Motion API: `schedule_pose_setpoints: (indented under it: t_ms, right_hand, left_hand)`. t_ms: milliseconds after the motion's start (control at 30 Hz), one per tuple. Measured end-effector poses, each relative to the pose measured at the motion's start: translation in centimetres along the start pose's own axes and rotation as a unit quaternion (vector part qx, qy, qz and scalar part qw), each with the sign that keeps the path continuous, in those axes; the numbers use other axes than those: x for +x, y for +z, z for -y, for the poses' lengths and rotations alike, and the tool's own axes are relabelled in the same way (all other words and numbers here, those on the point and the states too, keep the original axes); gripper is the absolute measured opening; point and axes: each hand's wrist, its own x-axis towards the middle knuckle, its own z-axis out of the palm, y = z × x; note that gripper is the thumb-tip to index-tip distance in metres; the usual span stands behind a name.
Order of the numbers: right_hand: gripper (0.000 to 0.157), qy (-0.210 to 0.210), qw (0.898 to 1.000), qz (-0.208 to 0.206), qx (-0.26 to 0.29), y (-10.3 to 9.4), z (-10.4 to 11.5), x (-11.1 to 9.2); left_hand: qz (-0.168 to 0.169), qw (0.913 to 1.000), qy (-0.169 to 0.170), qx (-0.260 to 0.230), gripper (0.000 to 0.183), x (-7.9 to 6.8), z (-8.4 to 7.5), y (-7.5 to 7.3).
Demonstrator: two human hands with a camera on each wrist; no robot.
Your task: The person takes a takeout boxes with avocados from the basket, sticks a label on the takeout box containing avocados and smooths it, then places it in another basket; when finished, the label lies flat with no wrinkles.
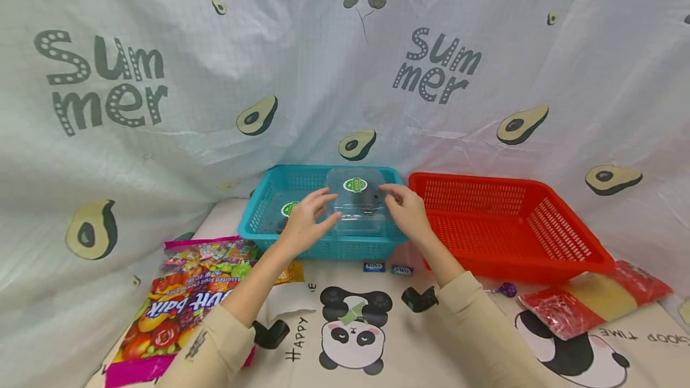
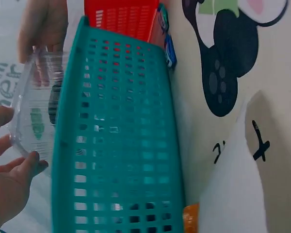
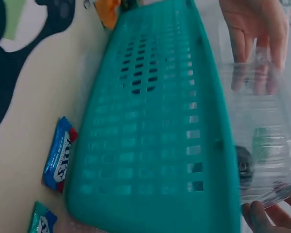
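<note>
A clear plastic clamshell box with a green-and-white label and dark contents is over the right half of the turquoise basket. In both wrist views it shows above the basket's rim. My left hand holds its left side, thumb and fingers spread apart at the edge. At the opposite side, my right hand grips the box with bent fingers. A second green label shows inside the basket on the left, partly behind my left hand. Some dark contents are hidden by the basket wall in the wrist views.
A red basket stands to the right. Two small wrapped candies lie in front of the turquoise basket. At the left is a large fruit-candy bag. A lollipop and a red-and-yellow packet lie at the right.
</note>
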Motion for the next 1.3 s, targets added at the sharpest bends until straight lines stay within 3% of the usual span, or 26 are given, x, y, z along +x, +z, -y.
schedule_pose_setpoints:
  t_ms: [133, 300, 433, 567, 667, 767, 1067, 1167, 1233, 1300]
  right_hand:
    - [0.031, 0.017, 0.999, 0.014, -0.033, 1.2, -1.1, 1.2]
    - [0.033, 0.021, 0.99, 0.097, -0.101, 2.5, -2.3, 1.8]
    - [0.031, -0.012, 0.969, 0.177, -0.174, 3.1, -2.4, 2.1]
    - [0.03, -0.016, 0.955, 0.202, -0.217, 3.6, -2.3, 2.1]
    - [0.03, 0.003, 0.955, 0.203, -0.218, 3.8, -2.6, 2.1]
    - [0.03, 0.007, 0.954, 0.202, -0.22, 3.7, -2.7, 2.2]
    - [0.03, 0.019, 0.96, 0.176, -0.218, 3.2, -2.7, 2.6]
    - [0.028, -0.031, 0.968, 0.134, -0.208, 3.1, -2.9, 2.2]
    - [0.026, -0.082, 0.976, 0.085, -0.184, 3.0, -3.0, 1.9]
    - [0.026, -0.142, 0.975, 0.031, -0.167, 2.8, -3.0, 1.3]
  left_hand:
    - [0.025, 0.9986, -0.042, 0.02, 0.042, 0.6, 1.4, 0.8]
    - [0.038, 0.9917, -0.066, 0.104, 0.038, 0.9, 2.5, 1.8]
    - [0.048, 0.9762, -0.052, 0.205, 0.03, 1.1, 2.7, 2.6]
    - [0.069, 0.961, -0.076, 0.257, 0.031, 1.1, 2.6, 3.2]
    - [0.085, 0.9564, -0.109, 0.257, 0.033, 1.0, 2.5, 3.6]
    - [0.093, 0.955, -0.119, 0.256, 0.032, 1.2, 2.6, 3.8]
    - [0.082, 0.9562, -0.094, 0.265, 0.032, 2.1, 2.5, 4.1]
    - [0.051, 0.9541, -0.065, 0.288, 0.03, 2.0, 2.7, 4.4]
    - [0.014, 0.9564, -0.045, 0.288, 0.026, 1.9, 2.9, 4.4]
    - [-0.028, 0.9586, -0.015, 0.283, 0.022, 1.7, 3.0, 4.2]
